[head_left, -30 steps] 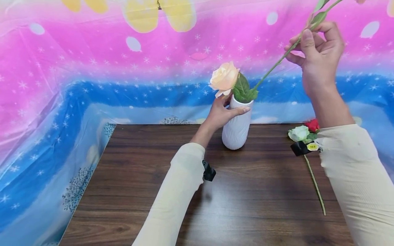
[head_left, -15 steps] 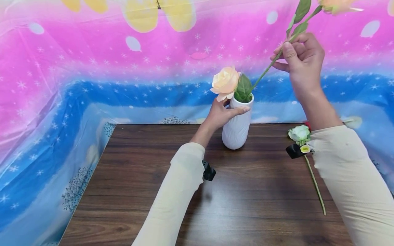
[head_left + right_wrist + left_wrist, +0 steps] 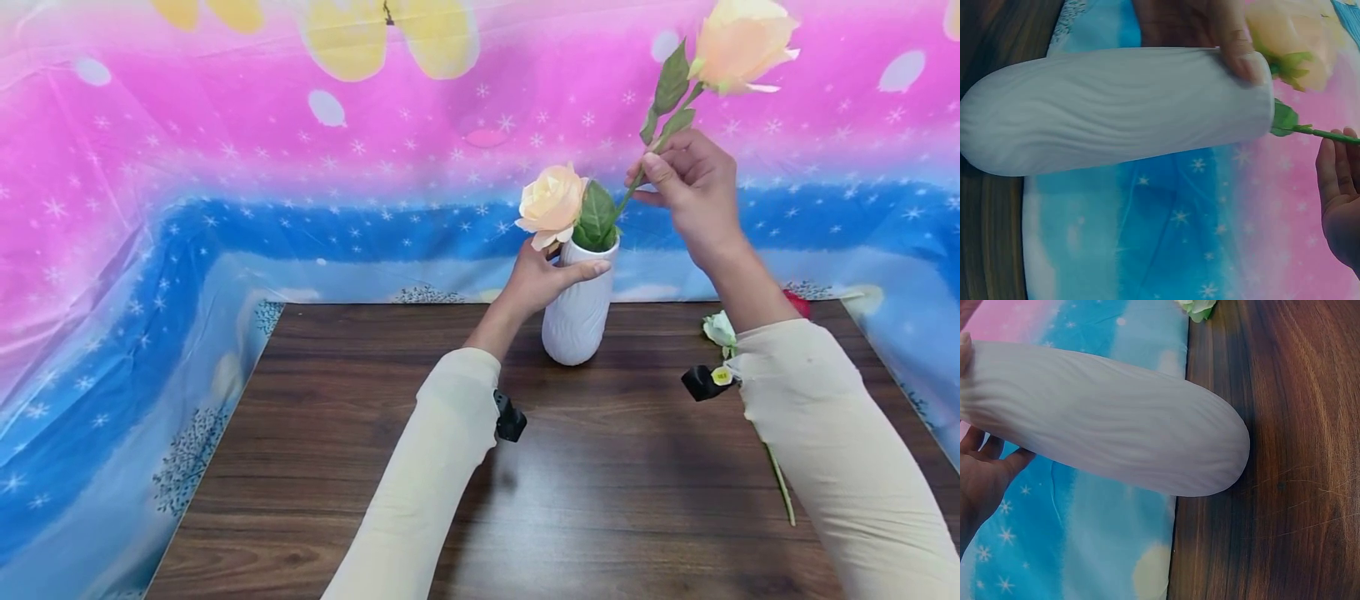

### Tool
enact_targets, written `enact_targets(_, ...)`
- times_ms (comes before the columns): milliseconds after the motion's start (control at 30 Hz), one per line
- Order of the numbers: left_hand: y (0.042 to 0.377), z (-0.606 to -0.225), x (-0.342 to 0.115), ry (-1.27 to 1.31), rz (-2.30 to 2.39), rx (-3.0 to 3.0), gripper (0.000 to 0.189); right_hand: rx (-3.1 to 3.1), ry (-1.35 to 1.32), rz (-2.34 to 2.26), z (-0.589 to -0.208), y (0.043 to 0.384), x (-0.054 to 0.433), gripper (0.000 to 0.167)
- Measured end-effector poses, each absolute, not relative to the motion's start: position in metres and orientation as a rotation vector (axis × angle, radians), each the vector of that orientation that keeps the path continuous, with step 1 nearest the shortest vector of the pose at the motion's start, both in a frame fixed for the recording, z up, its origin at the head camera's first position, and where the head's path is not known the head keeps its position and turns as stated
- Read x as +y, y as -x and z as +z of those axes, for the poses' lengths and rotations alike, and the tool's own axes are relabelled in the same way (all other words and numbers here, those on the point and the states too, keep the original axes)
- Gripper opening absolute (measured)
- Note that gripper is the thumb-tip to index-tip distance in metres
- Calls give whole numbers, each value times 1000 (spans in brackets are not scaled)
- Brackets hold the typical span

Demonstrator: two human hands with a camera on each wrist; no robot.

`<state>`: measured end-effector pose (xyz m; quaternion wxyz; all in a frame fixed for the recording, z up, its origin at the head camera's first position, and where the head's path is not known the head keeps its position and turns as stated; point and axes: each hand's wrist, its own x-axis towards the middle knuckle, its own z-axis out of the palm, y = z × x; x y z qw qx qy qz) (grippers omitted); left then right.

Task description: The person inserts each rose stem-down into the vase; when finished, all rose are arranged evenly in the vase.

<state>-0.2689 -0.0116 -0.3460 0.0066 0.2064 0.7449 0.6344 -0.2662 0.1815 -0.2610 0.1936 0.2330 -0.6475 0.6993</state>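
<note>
A white ribbed vase [image 3: 576, 317] stands near the table's back edge, and my left hand [image 3: 542, 279] grips it just below the rim, thumb across the front. One peach rose [image 3: 553, 202] leans out of the vase to the left, its green leaves [image 3: 597, 212] at the mouth. Up and to the right, my right hand [image 3: 693, 187] pinches the stem of a second peach rose [image 3: 742, 46] between thumb and fingers. That stem slants down into the vase mouth; in the right wrist view the stem [image 3: 1316, 131] meets the rim, its lower end hidden inside.
On the right of the dark wooden table [image 3: 337, 417] lie a pale green rose [image 3: 720, 331] and a red rose [image 3: 798, 305], both partly behind the right forearm. A patterned cloth [image 3: 225, 167] hangs behind the table and along its left side.
My right hand has moved down and to the left, and the second peach rose has sunk deeper into the vase, its bloom now in view. The left hand and vase have stayed put.
</note>
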Motion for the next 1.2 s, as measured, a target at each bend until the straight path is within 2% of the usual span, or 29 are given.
enact_targets(267, 269, -346, -12, -662, 1991, 2336, 78, -1959, -664, 1929, -275, 269, 179, 17)
enact_targets(467, 269, -346, -12, -687, 2001, 2333, 77, -2118, -644, 1808, -283, 271, 177, 17)
enact_targets(633, 269, -347, -12, -697, 1993, 2344, 73, -2262, -614, 1633, -287, 272, 176, 10)
enact_targets(800, 270, -347, -12, -734, 1996, 2354, 74, -2361, -501, 1514, -288, 272, 177, 13)
enact_targets(933, 272, -346, -11, -807, 2036, 2345, 77, -2297, -410, 1670, -284, 270, 179, 10)
enact_targets(1200, 265, -333, -12, -847, 2066, 2309, 78, -1690, -337, 2432, -273, 264, 177, 11)
